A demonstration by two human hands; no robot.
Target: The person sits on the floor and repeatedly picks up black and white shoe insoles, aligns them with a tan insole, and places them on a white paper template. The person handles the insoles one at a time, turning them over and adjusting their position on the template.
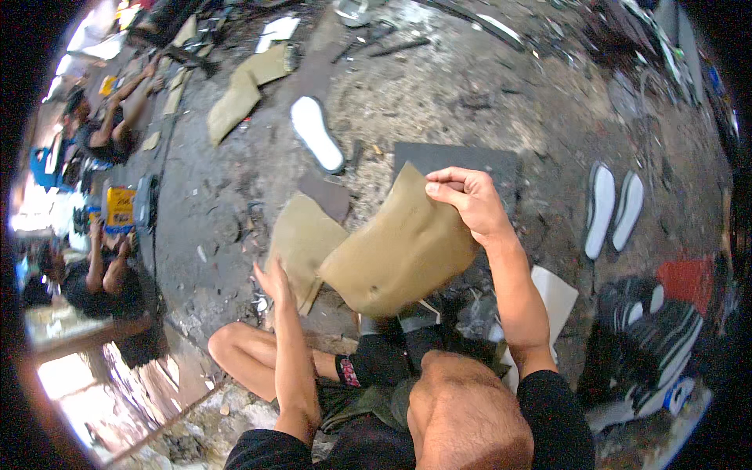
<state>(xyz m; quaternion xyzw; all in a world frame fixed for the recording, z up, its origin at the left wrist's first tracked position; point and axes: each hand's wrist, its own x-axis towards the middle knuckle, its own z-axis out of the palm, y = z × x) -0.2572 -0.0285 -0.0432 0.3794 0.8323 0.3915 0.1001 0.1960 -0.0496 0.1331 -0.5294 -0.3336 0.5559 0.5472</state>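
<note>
Just on the person's side of the dark flat mat (pixel 458 155), and hiding part of it, hangs an olive-tan sheet (pixel 399 254), tilted, its upper edge pinched between the thumb and fingers of the right hand (pixel 476 205). Left of the mat and nearer the person, the left hand (pixel 274 283) holds nothing, its thumb and fingers spread apart; it overlaps a second olive-tan sheet (pixel 301 229), though I cannot tell whether they touch. Between that sheet and the mat lies a small brown-grey piece (pixel 327 197). Left of the mat rests a white shoe sole (pixel 315 131) with a dark rim; farther left and beyond is a bent olive-tan strip (pixel 237 106). Right of the mat, well apart, two white soles (pixel 601 211) lie side by side. Far left of the mat, two other people (pixel 106 282) sit near a yellow box (pixel 120 205).
</note>
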